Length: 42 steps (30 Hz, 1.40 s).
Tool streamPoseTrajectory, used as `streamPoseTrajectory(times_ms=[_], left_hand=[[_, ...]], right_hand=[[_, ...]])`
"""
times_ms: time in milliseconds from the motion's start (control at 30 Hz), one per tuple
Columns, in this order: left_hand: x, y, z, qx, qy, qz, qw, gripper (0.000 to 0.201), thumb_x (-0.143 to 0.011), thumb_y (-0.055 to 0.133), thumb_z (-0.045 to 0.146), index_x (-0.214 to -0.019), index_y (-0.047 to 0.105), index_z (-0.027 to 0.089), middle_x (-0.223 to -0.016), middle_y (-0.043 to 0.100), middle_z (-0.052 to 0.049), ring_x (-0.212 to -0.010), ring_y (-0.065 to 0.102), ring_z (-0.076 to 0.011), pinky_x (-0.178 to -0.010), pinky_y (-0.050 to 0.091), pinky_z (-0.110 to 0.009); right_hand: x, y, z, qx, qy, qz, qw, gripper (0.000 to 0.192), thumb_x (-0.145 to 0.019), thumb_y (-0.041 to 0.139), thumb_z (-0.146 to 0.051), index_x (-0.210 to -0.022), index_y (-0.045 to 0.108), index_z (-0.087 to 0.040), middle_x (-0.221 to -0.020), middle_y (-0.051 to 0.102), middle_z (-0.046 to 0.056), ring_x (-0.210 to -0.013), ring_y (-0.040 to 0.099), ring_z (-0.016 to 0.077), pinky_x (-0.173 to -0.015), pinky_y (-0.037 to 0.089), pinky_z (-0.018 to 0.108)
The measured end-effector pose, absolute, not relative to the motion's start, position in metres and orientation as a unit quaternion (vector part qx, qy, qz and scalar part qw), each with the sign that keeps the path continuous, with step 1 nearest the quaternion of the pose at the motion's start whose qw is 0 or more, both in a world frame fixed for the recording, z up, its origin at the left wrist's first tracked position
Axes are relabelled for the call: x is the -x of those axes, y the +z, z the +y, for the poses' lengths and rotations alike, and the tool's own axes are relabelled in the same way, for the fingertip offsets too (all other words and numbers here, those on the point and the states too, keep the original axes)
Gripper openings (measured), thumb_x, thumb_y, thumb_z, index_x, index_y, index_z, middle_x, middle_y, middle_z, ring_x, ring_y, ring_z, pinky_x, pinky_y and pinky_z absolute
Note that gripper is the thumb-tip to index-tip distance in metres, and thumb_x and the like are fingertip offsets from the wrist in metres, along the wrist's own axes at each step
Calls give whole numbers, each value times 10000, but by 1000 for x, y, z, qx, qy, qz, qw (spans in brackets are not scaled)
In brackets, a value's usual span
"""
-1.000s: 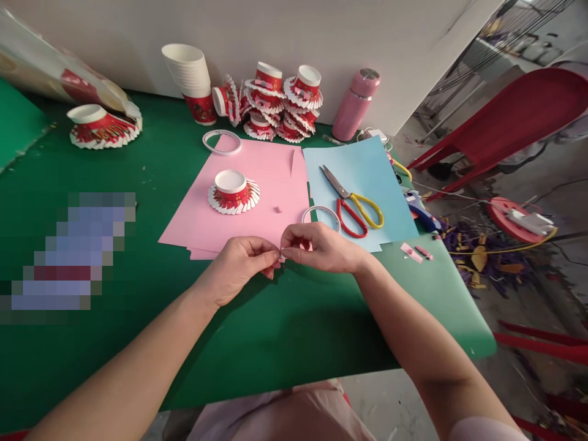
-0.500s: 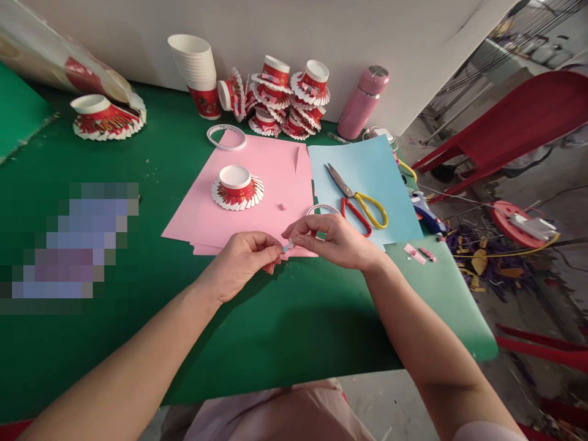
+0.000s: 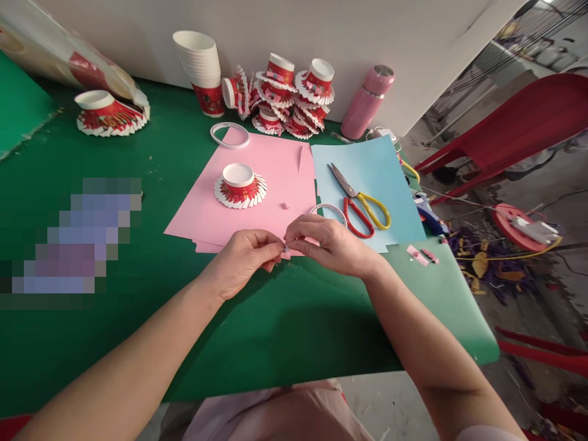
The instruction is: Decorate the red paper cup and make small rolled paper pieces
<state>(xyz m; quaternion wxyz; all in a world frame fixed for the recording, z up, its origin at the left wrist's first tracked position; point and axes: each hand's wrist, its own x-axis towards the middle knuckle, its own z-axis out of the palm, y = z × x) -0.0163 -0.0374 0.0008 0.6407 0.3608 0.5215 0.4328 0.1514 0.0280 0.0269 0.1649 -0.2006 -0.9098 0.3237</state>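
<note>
Half a second ago the two hands were a little apart with a tiny pale scrap showing between them; now the fingertips have drawn together again and the scrap is nearly hidden. Left hand (image 3: pixel 243 260) has thumb and forefinger pressed together on the small pink scrap (image 3: pixel 285 248), and the right hand (image 3: pixel 333 245) pinches the same scrap from the other side, fingertips touching. It sits just above the near edge of the pink paper (image 3: pixel 275 177), over the green table (image 3: pixel 275 324); it is too small to tell its long axis or which way it points.

From the left: a fringed red cup (image 3: pixel 110 113) lies near the far-left edge, a stack of paper cups (image 3: pixel 199 70) stands by the wall, and a pile of fringed cups (image 3: pixel 289 95) sits beside it. Their red printing is too small to read. One more fringed cup (image 3: pixel 239 184) stands mouth-down on the pink paper. A tape ring (image 3: pixel 328 209) lies just beyond the right hand. Scissors (image 3: pixel 361 199) lie on the blue paper (image 3: pixel 376 165), blades pointing away and left. A pink flask (image 3: pixel 367 101) stands upright by the wall.
</note>
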Motion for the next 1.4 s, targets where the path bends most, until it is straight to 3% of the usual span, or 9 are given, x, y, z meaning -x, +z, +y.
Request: streamPoseTrajectory(times_ms=[400,1000,1400], left_hand=[[16,2,-37,-363,425,518,648,153,-645,675,271,-609,629,130,-526,526,15,-492,438,-82,-503,363,-241],[18,0,-39,-404,408,511,640,140,-662,655,274,-677,620,139,-607,537,11,-532,447,-87,-526,373,-241],[13,-1,-39,-431,422,539,587,185,-672,654,332,-710,597,161,-620,506,35,-547,431,-89,-522,361,-228]], right_hand=[[-150,30,23,210,236,-937,147,148,-893,461,-205,-808,573,-159,-755,632,44,-682,534,148,-634,376,261],[-148,31,20,279,277,-913,113,108,-847,522,-212,-782,580,-148,-718,621,28,-622,520,119,-552,329,225],[-147,27,18,305,276,-898,154,120,-847,528,-214,-782,605,-150,-679,610,22,-601,512,111,-552,337,220]])
